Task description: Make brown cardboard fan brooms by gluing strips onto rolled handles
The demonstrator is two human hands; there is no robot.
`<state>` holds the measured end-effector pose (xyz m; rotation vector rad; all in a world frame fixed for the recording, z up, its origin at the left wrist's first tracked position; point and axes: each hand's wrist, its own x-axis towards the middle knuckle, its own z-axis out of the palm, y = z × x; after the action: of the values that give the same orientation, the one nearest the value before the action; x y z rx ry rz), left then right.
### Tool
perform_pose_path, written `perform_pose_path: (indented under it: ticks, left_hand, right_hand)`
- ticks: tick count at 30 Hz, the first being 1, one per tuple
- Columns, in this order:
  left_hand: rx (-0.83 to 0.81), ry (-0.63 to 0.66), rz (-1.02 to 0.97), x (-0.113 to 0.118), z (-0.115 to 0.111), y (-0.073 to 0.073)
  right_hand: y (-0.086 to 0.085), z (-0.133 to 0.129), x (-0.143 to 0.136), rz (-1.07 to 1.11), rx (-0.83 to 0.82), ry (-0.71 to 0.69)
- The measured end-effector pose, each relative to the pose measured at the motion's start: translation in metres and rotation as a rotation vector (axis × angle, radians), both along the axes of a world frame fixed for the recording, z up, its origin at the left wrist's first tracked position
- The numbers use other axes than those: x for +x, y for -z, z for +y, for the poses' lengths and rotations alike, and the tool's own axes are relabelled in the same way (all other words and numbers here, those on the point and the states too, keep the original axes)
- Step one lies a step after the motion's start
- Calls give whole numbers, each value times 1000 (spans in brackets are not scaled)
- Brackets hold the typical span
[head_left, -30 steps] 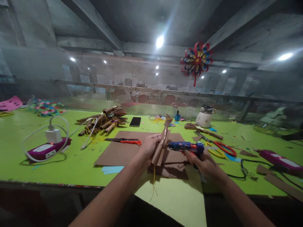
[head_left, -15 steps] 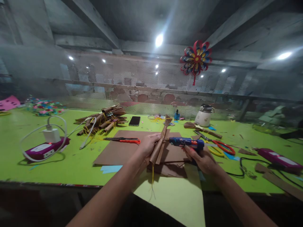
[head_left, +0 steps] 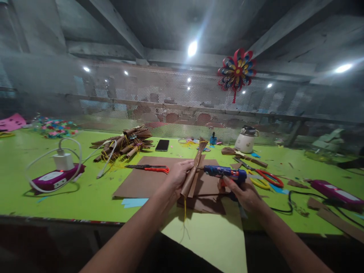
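My left hand (head_left: 179, 175) is closed around a rolled brown paper tube (head_left: 188, 184), which tilts up to the right, with yellow string (head_left: 185, 208) hanging from its lower end. A blue hot glue gun (head_left: 220, 171) is gripped in my right hand (head_left: 246, 193). Its nozzle points left and meets, or nearly meets, the tube's right side; I cannot tell which. Shiny glue shows along the tube. Beneath both hands lie brown paper sheets (head_left: 142, 184) and a pale yellow sheet (head_left: 210, 237) that overhangs the table's front edge.
On the green table (head_left: 93, 203) a craft knife (head_left: 150, 168) lies left of my hands. Behind it are a pile of brown paper rolls (head_left: 127, 143) and a phone (head_left: 162, 145). Rightward are scissors (head_left: 270, 178), a white jug (head_left: 244, 141) and a black cable (head_left: 288, 201). A purple power strip (head_left: 54, 178) stands left.
Both hands keep their hold on the paper tube and the glue gun, almost in the same place. The whole view has shifted very slightly.
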<state>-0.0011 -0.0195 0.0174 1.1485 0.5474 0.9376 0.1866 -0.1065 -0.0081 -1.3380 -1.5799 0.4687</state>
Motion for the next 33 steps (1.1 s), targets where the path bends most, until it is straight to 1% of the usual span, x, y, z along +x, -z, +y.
perform_pose_path:
  ticks: [4,8,12,14,17,21,24,28,31,33]
  left_hand:
    - [17,-25,-28,1,-3,-2]
    - [-1,-80,-25,3,-5,-1]
    - [-66,-137,-26,5,-6,-1]
    - [-74,-155,-38,6,-7,-1]
    - [-61,-150,-49,6,-8,-1]
    - [-50,-135,-27,4,-10,-1]
    - [-52,-119,-13,3,-12,-3]
    - [-58,-86,-19,4,-12,-4]
    - [-82,-78,-44,3,-9,-3]
    - [-69,-66,-43,3,-7,-2]
  right_hand:
    - [-1,0,-2,-47,19,-36]
    - [1,-2,0,-101,-7,-88]
    - [6,-1,2,-137,-40,-88]
    - [9,0,2,-133,-47,-79]
    - [9,3,2,-117,-21,-31]
    - [4,4,1,-106,24,23]
    - [0,6,2,-99,49,10]
    - [0,6,3,-91,39,4]
    - [2,3,4,-80,4,-19]
    - [3,-1,3,-81,-40,-57]
